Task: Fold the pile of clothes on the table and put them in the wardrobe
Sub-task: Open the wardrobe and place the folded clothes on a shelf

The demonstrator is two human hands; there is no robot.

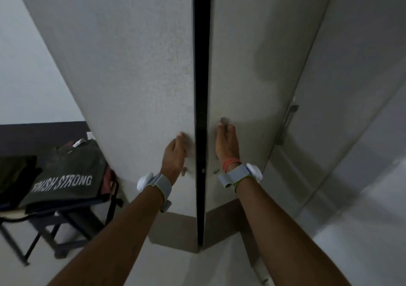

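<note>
Two tall grey wardrobe doors fill the view, the left door and the right door, with a narrow dark gap between them. My left hand lies with straight fingers against the left door's inner edge, just above a small knob. My right hand presses flat on the right door above its knob. A folded dark green T-shirt printed "FINISH STRONG" lies on top of other folded clothes on the table at the left.
A further grey door with a long metal handle stands to the right. The table has black folding legs. A dark garment lies at the table's left. Pale floor shows below.
</note>
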